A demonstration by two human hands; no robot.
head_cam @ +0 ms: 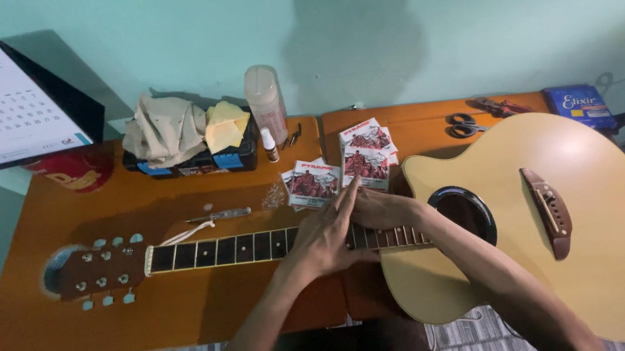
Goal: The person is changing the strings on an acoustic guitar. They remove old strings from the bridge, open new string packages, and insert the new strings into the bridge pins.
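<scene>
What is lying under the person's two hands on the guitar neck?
Both the left hand and right hand rest on the dark fretboard of the acoustic guitar, near the body. The frets beneath the palms are covered, so anything held there cannot be seen.

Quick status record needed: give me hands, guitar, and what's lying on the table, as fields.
left hand: flat on the fretboard, fingers pointing away from the person
right hand: on the upper frets beside the left hand, touching it
guitar: pale acoustic, lying face up, headstock to the left; no strings visible
string packets: several, just behind the neck
scissors: back edge of the table
small tool: behind the neck
cloths: piled on a black box
</scene>
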